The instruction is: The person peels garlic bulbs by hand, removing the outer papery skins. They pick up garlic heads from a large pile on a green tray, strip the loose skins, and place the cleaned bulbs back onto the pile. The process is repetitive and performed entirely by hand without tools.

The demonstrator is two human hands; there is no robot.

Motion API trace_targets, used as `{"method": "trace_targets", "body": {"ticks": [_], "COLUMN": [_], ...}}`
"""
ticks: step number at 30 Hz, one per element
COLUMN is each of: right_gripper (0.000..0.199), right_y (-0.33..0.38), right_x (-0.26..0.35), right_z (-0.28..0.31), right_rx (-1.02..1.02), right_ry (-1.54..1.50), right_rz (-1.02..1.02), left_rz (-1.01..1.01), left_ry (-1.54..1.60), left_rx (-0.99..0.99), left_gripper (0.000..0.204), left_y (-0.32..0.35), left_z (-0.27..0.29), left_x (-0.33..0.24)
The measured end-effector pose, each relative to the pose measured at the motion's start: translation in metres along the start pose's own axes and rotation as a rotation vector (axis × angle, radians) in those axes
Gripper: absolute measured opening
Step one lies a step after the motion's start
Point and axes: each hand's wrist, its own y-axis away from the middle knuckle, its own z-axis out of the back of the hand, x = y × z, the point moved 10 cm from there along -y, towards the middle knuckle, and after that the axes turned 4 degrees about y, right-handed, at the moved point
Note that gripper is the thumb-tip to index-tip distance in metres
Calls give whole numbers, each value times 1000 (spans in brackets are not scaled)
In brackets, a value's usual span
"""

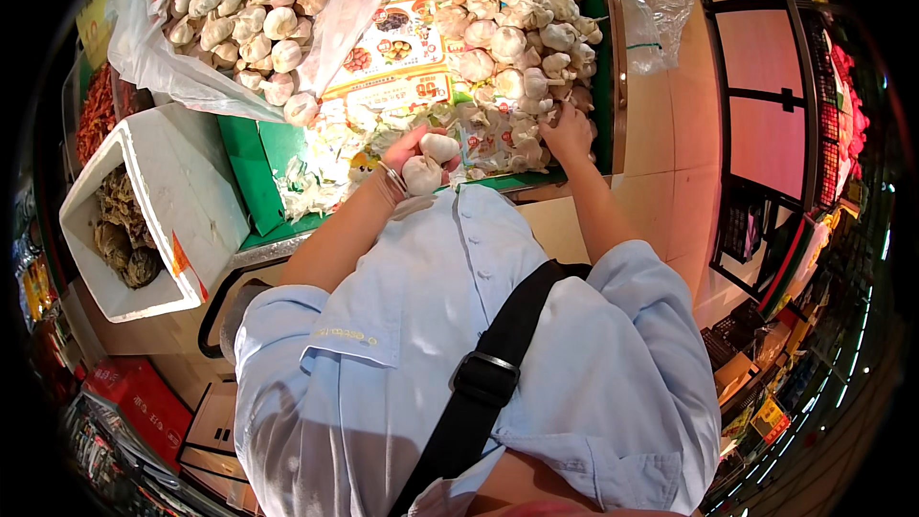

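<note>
Two garlic bulbs (422, 174) rest in my left hand (400, 155), whose fingers curl around them just above the near edge of the green display bin (273, 168). Toward the bin's right side, my right hand (569, 134) reaches into the heaped garlic (512, 38). Its fingertips are among the bulbs, and what they grip, if anything, is hidden. Between my hands lie printed paper sheets (402, 48) strewn with loose garlic skins (311, 190). At the far left of the bin, an open clear plastic bag (340, 57) holds many more bulbs.
Left of the bin, a white foam box (177, 182) tilts on its side with brown, dried-looking produce (124, 235) inside. An empty clear plastic bag (659, 14) lies right of the bin. Shelving (766, 96) stands farther right. A red box (139, 410) sits at lower left.
</note>
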Motion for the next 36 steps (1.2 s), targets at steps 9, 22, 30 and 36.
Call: {"method": "trace_targets", "body": {"ticks": [9, 22, 30, 36], "right_gripper": [57, 39, 41, 34], "right_y": [34, 76, 58, 75], "right_x": [66, 136, 152, 180], "right_z": [-53, -1, 43, 54], "right_rx": [451, 1162, 241, 437], "right_ry": [-54, -1827, -824, -993], "right_rz": [245, -100, 372, 568], "left_rz": [-16, -157, -127, -11], "left_ry": [-111, -375, -618, -673], "left_rx": [-10, -136, -206, -137], "left_gripper": [36, 27, 52, 57], "left_y": [12, 16, 18, 16], "left_z": [-51, -48, -54, -33], "left_x": [13, -15, -13, -1]}}
